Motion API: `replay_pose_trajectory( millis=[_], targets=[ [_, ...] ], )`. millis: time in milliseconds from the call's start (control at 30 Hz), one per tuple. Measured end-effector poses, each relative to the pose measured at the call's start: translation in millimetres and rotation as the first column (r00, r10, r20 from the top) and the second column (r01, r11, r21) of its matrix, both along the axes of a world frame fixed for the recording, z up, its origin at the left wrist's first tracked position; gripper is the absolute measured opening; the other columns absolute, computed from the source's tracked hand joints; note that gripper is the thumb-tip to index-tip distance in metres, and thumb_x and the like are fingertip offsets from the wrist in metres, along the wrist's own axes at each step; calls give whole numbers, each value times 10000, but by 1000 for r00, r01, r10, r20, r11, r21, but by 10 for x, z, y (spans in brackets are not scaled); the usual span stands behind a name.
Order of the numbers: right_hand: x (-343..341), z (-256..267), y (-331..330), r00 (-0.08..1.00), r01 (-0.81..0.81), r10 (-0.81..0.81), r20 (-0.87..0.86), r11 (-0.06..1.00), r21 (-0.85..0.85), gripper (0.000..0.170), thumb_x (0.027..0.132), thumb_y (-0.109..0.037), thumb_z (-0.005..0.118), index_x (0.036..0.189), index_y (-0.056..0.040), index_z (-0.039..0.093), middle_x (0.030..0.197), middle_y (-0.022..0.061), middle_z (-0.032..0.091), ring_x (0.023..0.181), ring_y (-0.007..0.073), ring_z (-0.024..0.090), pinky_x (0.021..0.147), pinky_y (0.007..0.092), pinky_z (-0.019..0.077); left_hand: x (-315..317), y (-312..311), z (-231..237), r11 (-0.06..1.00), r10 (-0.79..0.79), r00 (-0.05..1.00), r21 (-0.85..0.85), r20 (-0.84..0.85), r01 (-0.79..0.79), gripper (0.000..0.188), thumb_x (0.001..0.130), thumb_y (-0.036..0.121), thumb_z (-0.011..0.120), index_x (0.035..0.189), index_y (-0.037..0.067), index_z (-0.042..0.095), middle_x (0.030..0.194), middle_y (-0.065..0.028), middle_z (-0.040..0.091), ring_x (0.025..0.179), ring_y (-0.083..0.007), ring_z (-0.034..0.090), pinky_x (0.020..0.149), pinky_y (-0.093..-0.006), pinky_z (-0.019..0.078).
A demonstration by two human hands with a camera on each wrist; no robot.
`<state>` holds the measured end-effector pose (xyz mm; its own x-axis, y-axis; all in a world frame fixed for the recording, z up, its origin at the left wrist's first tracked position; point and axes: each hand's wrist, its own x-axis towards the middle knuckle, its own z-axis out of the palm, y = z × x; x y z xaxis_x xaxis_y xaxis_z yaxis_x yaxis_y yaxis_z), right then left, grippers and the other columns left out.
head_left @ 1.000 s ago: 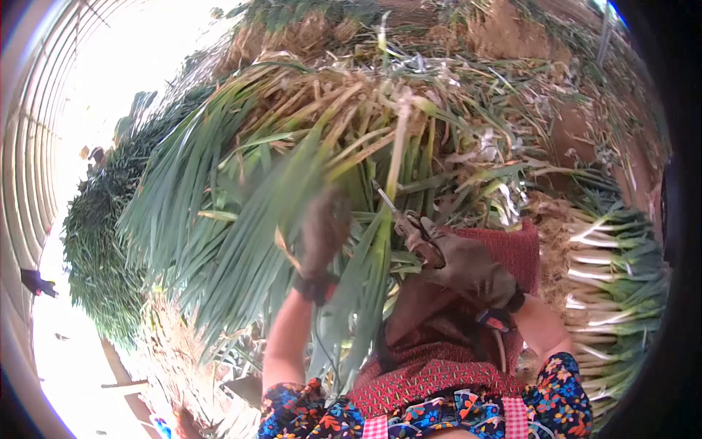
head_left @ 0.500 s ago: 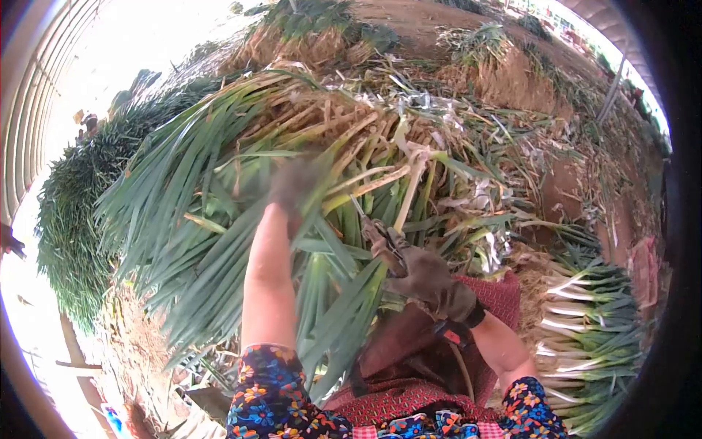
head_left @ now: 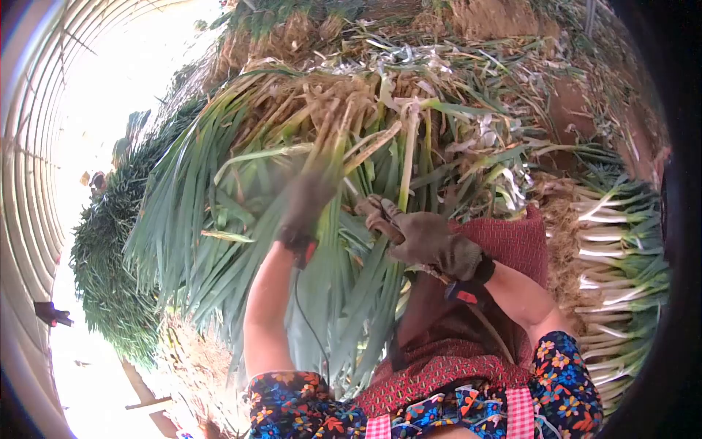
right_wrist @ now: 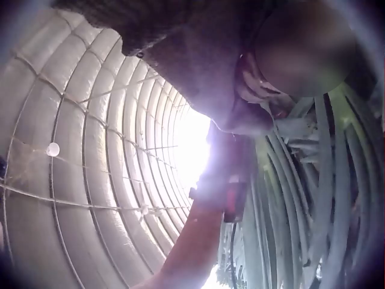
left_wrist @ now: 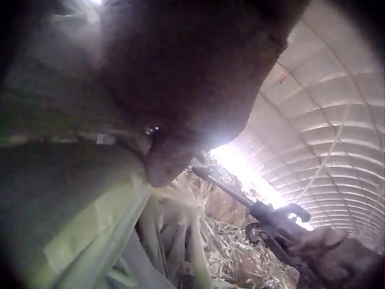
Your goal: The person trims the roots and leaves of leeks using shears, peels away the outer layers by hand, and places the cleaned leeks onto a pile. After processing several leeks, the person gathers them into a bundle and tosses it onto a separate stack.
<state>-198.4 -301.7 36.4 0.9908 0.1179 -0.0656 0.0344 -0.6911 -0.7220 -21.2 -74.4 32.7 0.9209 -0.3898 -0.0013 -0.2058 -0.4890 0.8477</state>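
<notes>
My gloved left hand [head_left: 306,201], blurred by motion, grips a leek [head_left: 335,135] over a large heap of leeks [head_left: 194,179]. The leek's root end points away from me, and its green leaves trail below the hand. In the left wrist view the glove's thumb [left_wrist: 165,162] lies against pale green leaves [left_wrist: 111,226]. My gloved right hand [head_left: 431,238] holds an air blow gun [left_wrist: 264,212], its thin metal nozzle pointing toward the left hand. The right fingers curl round the gun's handle.
Cleaned leeks with white shafts [head_left: 610,282] lie in a row at the right. Peeled leaf scraps [head_left: 504,139] cover the ground beyond. A dark red apron [head_left: 504,245] covers my lap. Another green heap [head_left: 110,256] stands at the left, beside the ribbed tunnel wall [head_left: 29,190].
My left hand has swung forward over the heap, then drawn back a little, now with a leek stem showing beyond it. The right hand has shifted left, still holding the blow gun.
</notes>
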Motion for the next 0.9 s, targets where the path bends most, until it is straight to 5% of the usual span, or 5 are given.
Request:
replay_pose_trajectory(
  millis=[367, 600, 733, 833, 900],
  targets=[
    [-89, -152, 22, 997, -19, 21, 72, 999, -29, 875, 753, -358, 688, 1488, -33, 341, 889, 281, 664, 827, 445, 659, 724, 503, 531, 73, 341, -171, 899, -157, 965, 435, 211, 51, 266, 986, 212, 565, 1093, -5, 676, 859, -35, 648, 749, -130, 558, 679, -322, 479],
    [-129, -34, 44, 986, -117, 114, 125, 993, 12, 740, 857, -409, 643, 1466, -83, 378, 832, 216, 681, 700, 391, 675, 606, 495, 536, 620, -142, 628, 984, -131, 825, -26, 550, 174, 304, 978, 271, 567, 1159, 41, 651, 1016, -151, 694, 893, -316, 658, 796, -417, 534],
    [-58, 68, -14, 986, -63, 48, 158, 994, 90, 874, 742, -353, 723, 1449, 15, 365, 888, 247, 677, 831, 420, 669, 729, 496, 526, 405, -437, 1365, 559, -331, 932, -827, -149, 66, 377, 1030, 348, 482, 1208, 39, 603, 1049, -120, 693, 1025, -281, 657, 900, -394, 534],
    [0, 18, -111, 977, -76, 88, 196, 995, -69, 849, 734, -337, 725, 1436, 4, 393, 904, 244, 684, 846, 415, 673, 735, 495, 528, 1125, -3, 1, 986, 18, 975, -166, 220, 19, 466, 944, 294, 626, 1326, 38, 553, 1199, -105, 656, 867, -265, 676, 804, -366, 545],
    [59, -55, -179, 985, -12, 33, 167, 992, -129, 868, 729, -336, 719, 1456, -9, 376, 917, 247, 686, 856, 413, 675, 736, 494, 528, 510, 25, -198, 979, -37, 919, 201, 392, -47, 445, 883, 341, 666, 1188, 22, 613, 956, -188, 671, 812, -344, 682, 733, -422, 546]
  ],
)
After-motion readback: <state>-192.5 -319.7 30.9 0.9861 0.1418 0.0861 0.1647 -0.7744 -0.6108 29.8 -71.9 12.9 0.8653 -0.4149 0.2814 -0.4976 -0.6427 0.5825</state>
